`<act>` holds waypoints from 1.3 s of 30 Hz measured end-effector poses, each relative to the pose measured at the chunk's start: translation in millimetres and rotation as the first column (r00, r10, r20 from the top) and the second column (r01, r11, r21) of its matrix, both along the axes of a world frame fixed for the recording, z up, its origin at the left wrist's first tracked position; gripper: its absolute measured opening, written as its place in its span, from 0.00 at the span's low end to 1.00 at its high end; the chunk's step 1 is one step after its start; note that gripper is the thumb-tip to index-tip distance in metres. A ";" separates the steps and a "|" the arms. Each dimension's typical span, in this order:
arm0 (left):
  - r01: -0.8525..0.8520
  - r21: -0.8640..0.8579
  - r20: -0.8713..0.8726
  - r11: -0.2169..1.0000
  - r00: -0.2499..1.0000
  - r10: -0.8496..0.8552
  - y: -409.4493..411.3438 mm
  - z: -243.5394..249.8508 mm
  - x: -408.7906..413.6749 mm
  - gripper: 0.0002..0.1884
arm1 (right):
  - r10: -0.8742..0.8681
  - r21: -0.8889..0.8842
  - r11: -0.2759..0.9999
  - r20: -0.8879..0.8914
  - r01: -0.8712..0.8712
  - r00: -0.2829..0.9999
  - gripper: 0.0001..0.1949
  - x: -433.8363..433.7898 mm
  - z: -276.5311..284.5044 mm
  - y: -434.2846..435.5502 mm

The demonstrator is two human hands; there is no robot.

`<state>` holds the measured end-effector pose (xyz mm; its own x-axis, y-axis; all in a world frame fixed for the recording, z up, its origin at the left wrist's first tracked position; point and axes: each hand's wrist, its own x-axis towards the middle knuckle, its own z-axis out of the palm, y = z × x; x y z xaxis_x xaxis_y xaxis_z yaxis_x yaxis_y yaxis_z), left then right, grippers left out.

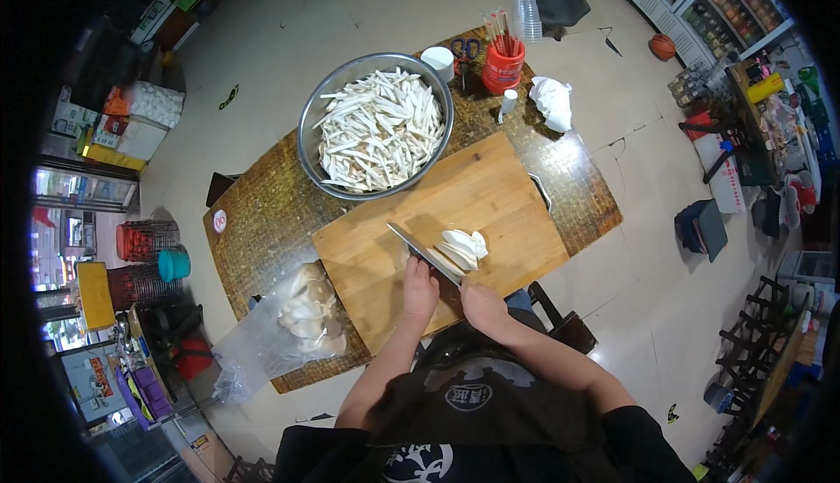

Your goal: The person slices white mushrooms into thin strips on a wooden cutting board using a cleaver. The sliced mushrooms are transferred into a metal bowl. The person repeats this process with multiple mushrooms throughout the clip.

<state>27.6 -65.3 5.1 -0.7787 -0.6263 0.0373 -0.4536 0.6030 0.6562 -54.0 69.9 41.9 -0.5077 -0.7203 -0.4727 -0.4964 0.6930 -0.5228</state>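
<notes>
My right hand point(484, 306) grips the handle end of a kitchen knife point(423, 251), whose blade slants up and left across a wooden cutting board point(499, 181). Pale mushroom slices point(462, 249) lean together just right of the blade. On the blade's other side is my left hand point(420, 289), its fingertips at the board close to the knife. What those fingers press or hold is hidden. Beyond the board stands a steel bowl point(307, 148) heaped with white mushroom strips point(384, 128). A clear plastic bag point(246, 338) with whole pale mushrooms point(312, 309) lies left of the board.
Along the table's point(262, 220) far side are a white cup point(438, 63), scissors point(464, 56), a red holder point(503, 69) with chopsticks, a small white bottle point(507, 104) and crumpled white plastic point(552, 104). A metal handle point(542, 193) protrudes at the board's right edge. A dark stool point(571, 335) stands nearby.
</notes>
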 end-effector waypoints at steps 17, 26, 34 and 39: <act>-0.344 0.220 0.015 0.913 0.937 0.349 -34.5 -3.2 9.2 0.26 | -0.058 -0.001 0.998 0.074 0.058 0.996 0.12 -15.4 5.5 7.9; -0.400 0.203 0.065 0.894 0.916 0.396 -26.3 3.4 3.4 0.24 | 0.031 0.055 0.998 0.010 -0.032 0.999 0.12 -16.6 14.7 19.8; -0.384 0.203 0.071 0.901 0.923 0.378 -23.0 -2.2 9.4 0.22 | 0.038 -0.082 0.996 -0.018 -0.040 0.999 0.11 -18.3 49.2 31.8; -0.356 0.106 0.097 0.928 0.933 0.347 -23.5 -0.1 9.8 0.20 | 0.063 -0.094 0.993 -0.025 -0.065 0.998 0.09 -13.1 68.9 35.1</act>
<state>37.4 -88.8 4.9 -0.5055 -0.8564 -0.1053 -0.6731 0.3151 0.6691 -67.1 105.0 110.7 -0.4685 -0.7926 -0.3903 -0.5505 0.6074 -0.5727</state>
